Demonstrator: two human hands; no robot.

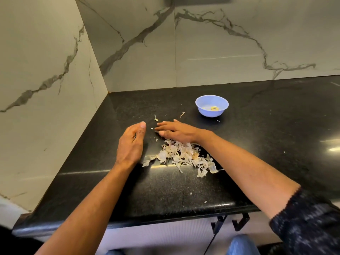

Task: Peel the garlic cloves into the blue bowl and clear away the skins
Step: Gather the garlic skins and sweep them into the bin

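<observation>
Head | right hand [177, 130] fingers flat on counter [257, 126] beside skins [185, 156] | left hand [131, 142] loosely cupped, empty

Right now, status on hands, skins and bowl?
Left hand and right hand open, flanking skin pile. Blue bowl holds cloves. Stray skin scraps remain.

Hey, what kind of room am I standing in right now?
Most likely a home kitchen: a black stone countertop set into a corner of marble-look wall tiles, with a heap of garlic skins near a blue bowl.
</observation>
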